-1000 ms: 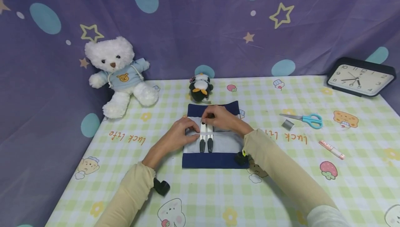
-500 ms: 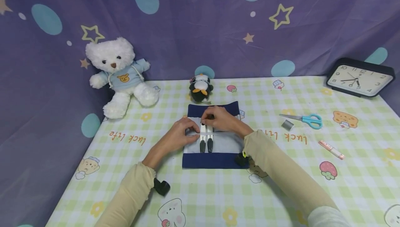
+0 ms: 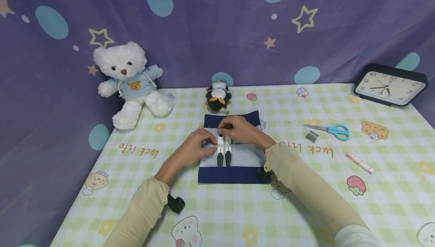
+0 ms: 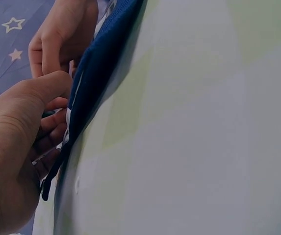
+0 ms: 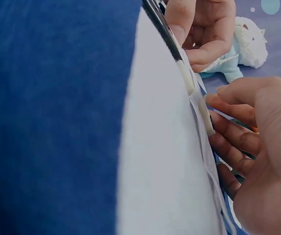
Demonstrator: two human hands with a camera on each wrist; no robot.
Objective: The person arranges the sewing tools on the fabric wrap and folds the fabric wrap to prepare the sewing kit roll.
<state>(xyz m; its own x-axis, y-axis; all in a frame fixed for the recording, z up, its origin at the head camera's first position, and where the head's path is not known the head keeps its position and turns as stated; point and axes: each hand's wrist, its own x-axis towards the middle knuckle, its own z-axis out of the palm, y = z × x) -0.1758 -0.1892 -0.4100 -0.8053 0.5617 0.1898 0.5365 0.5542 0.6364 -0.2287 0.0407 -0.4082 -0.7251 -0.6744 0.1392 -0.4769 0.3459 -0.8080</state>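
A cloth pouch [image 3: 234,175] with navy ends and a pale grey middle lies open in front of me. Two slender white tools [image 3: 229,158] with dark rounded ends lie side by side under a narrow pale band across it. My left hand [image 3: 195,145] comes from the left, thumb and forefinger pinching at the band beside the left tool. My right hand [image 3: 240,129] reaches over from the right, with thumb and forefinger together at the top of that tool. In the right wrist view, my right hand's [image 5: 270,142] fingertips meet the white end of a tool [image 5: 209,125].
Beyond the pouch lies a penguin plush [image 3: 218,98], with a white teddy bear [image 3: 132,84] sitting at the left. Scissors [image 3: 336,130], a small grey cylinder [image 3: 312,136] and a pink-and-white stick [image 3: 359,163] lie at the right. A black clock [image 3: 391,84] stands behind them.
Both hands stay almost where they were. My right fingertips shift very slightly at the top of the left tool, and its dark spot now shows just below them.
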